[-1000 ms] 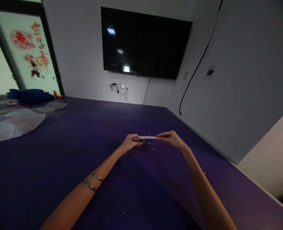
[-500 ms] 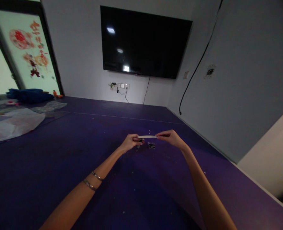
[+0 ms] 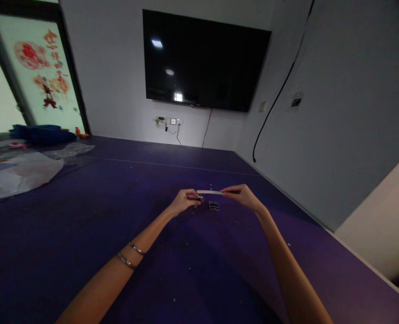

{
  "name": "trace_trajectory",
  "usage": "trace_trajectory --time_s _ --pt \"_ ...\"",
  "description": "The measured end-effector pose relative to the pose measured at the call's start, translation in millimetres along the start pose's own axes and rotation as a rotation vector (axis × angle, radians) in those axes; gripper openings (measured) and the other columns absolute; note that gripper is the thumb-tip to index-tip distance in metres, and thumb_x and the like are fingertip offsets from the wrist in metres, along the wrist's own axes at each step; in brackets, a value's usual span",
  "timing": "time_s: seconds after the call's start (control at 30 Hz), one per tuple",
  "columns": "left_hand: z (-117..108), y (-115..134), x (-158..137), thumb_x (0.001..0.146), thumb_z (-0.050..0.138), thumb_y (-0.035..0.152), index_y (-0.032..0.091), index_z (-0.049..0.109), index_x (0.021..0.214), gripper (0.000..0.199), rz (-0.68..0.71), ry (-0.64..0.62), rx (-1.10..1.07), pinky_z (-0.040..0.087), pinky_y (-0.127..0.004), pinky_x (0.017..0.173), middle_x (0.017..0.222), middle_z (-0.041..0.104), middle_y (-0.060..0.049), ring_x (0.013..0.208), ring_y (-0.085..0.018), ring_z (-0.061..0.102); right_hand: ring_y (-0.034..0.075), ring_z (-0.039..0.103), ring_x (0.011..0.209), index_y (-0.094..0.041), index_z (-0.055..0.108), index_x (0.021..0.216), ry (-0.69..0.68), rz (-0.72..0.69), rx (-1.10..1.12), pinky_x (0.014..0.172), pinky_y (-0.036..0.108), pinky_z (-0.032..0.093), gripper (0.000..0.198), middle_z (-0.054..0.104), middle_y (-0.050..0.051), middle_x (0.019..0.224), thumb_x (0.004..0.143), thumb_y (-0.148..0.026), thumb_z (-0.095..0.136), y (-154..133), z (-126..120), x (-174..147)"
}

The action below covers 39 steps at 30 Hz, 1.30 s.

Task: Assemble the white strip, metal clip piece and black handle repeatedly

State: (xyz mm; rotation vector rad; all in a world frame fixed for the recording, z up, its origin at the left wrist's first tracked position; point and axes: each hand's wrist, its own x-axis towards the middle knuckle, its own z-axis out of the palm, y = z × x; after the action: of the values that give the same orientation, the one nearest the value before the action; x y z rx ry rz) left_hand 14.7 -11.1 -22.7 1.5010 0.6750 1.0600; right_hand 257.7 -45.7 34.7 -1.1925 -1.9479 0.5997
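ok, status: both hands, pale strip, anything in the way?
Left hand on small dark item, at left end of pale strip. Right hand pinching strip's right end. Strip slightly bowed, above purple surface. Black piece nearby, apart from strip.

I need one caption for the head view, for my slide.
A pale strip spans from left hand to right hand above a purple surface, a black wall-mounted screen beyond.

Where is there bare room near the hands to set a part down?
The purple surface is open, bar small specks, between the left hand and the white sheet, and beyond the hands toward the wall below the TV. The gap from left hand to right hand is crowded: a white strip, a small shiny part, a dark piece.
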Motion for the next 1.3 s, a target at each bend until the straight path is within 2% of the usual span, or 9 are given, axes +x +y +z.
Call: trace_trajectory --time_s 0.1,0.2,0.27,0.37,0.53,0.7,0.83,1.1,1.3 --pt "-0.6 -0.9 0.1 0.055 0.073 0.011 0.012 0.057 0.068 0.021 0.002 -0.003 0.009 0.046 -0.026 0.062 0.077 0.070 -0.008 0.069 -0.016 0.063 0.021 0.064 0.079 -0.020 0.072 0.086 0.021 0.008 0.013 0.072 0.033 0.048 0.028 0.071 0.005 0.085 0.069 -0.041 0.063 4.3 -1.9 -0.5" --pt "-1.6 0.0 0.3 0.057 0.073 0.015 0.012 0.058 0.071 0.021 0.033 -0.004 0.021 0.046 -0.027 0.064 0.077 0.070 -0.008 0.071 -0.016 0.064 0.020 0.062 0.079 -0.019 0.071 0.091 0.103 0.000 0.035 0.071 0.031 0.048 0.033 0.070 0.005 0.086 0.070 -0.042 0.062 5.0 -3.7 0.8" --pt "-1.8 1.3 0.3 0.058 0.073 0.019 0.013 0.058 0.073 0.022 0.057 0.016 0.022 0.046 -0.027 0.064 0.076 0.069 -0.006 0.068 -0.016 0.064 0.017 0.061 0.073 -0.018 0.069 0.099 0.188 -0.002 0.039 0.066 0.030 0.047 0.039 0.069 0.005 0.081 0.071 -0.044 0.059 3.6 -4.5 3.0" --pt "-1.0 2.0 0.8 0.061 0.071 0.024 0.015 0.055 0.077 0.025 0.063 0.068 0.009 0.044 -0.024 0.054 0.071 0.068 -0.003 0.054 -0.012 0.060 0.013 0.054 0.059 -0.016 0.065 0.106 0.312 0.002 0.071 0.059 0.028 0.045 0.046 0.066 0.004 0.073 0.072 -0.047 0.056 0.0 -2.6 7.1" --pt "1.4 -5.0 4.3 0.063 0.067 0.026 0.017 0.052 0.078 0.023 0.061 0.178 0.009 0.036 -0.020 0.043 0.053 0.058 0.005 0.039 -0.007 0.047 0.008 0.046 0.050 -0.015 0.064 0.107 0.449 0.107 0.352 0.051 0.024 0.040 0.048 0.061 0.003 0.072 0.069 -0.045 0.059 -6.1 17.8 7.6" --pt "2.1 -14.9 8.1 0.068 0.061 0.036 0.014 0.059 0.076 0.023 0.061 0.263 0.027 0.033 -0.019 0.043 0.052 0.048 0.005 0.043 -0.006 0.043 0.005 0.041 0.045 -0.020 0.063 0.103 0.358 0.390 0.819 0.041 0.020 0.035 0.037 0.055 -0.001 0.070 0.067 -0.029 0.062 -10.0 49.8 -7.1" --pt "1.8 -18.1 9.1 0.074 0.052 0.045 0.012 0.062 0.084 0.036 0.045 0.292 -0.044 0.034 -0.019 0.046 0.058 0.050 0.003 0.048 -0.007 0.044 0.004 0.041 0.044 -0.020 0.062 0.100 0.280 0.516 0.985 0.038 0.017 0.031 0.033 0.052 -0.003 0.065 0.067 -0.017 0.062 -13.5 67.1 -22.8" --pt "1.1 -23.5 10.2 0.075 0.055 0.034 0.015 0.056 0.085 0.022 0.160 0.209 0.035 0.037 -0.020 0.049 0.059 0.048 0.004 0.051 -0.008 0.045 0.001 0.032 0.038 -0.016 0.060 0.092 0.189 0.507 1.072 0.031 0.014 0.012 0.028 0.050 -0.003 0.064 0.064 -0.016 0.063 -30.8 85.9 -38.1" --pt "-3.3 -33.4 13.9 0.077 0.053 0.033 0.015 0.056 0.086 0.020 0.166 0.183 0.060 0.035 -0.019 0.046 0.060 0.047 0.004 0.049 -0.007 0.044 0.001 0.026 0.037 -0.016 0.057 0.099 0.127 0.469 1.098 0.032 0.014 0.008 0.033 0.050 -0.003 0.062 0.067 -0.018 0.061 -43.2 92.7 -45.5"
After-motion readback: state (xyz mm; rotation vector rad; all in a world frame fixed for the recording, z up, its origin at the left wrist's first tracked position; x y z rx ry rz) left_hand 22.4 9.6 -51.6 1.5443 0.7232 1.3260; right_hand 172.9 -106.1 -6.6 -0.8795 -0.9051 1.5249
